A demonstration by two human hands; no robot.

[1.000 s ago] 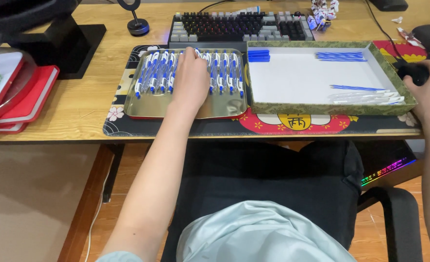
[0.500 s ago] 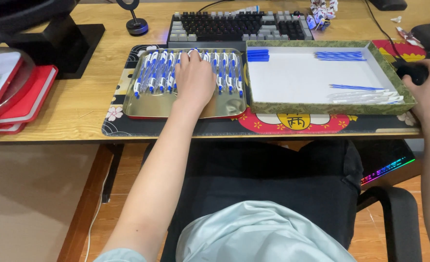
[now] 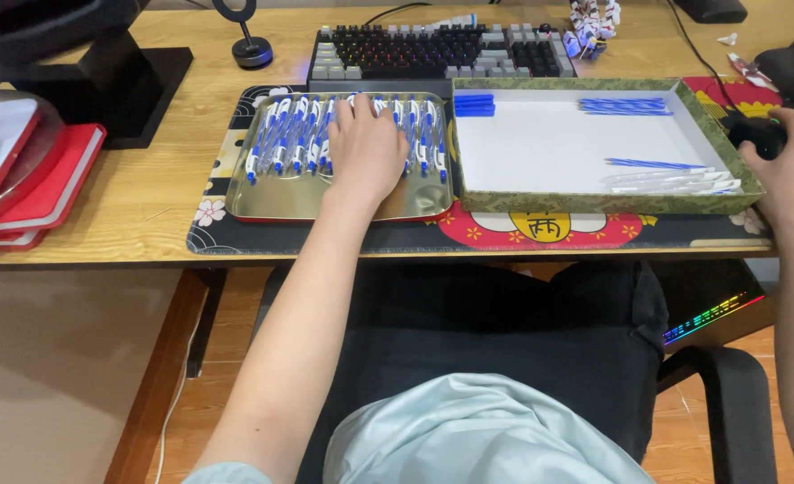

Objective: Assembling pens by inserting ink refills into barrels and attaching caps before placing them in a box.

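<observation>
Left hand [image 3: 367, 148] lies palm down, fingers loosely spread, on the row of blue and white pens [image 3: 294, 134] in the metal tray [image 3: 276, 193] on the counter [image 3: 146, 197]. Right hand [image 3: 793, 175] sits at the counter's right edge, curled over a black mouse [image 3: 757, 136] (grip not clear). Green box [image 3: 594, 199] just right of the tray holds loose pen parts [image 3: 666, 179]; keyboard [image 3: 433, 54] behind

Pens [image 3: 298, 134]: white barrels, blue grips and caps, in gold-toned metal tray [image 3: 280, 202]. Box lid [image 3: 594, 199]: white inside, olive-green patterned rim. Desk mat [image 3: 235, 235]: black with white flowers, red and yellow motif at front edge. Keyboard [image 3: 433, 54]: black and grey keys. Desk [image 3: 128, 215]: light wood grain.
</observation>
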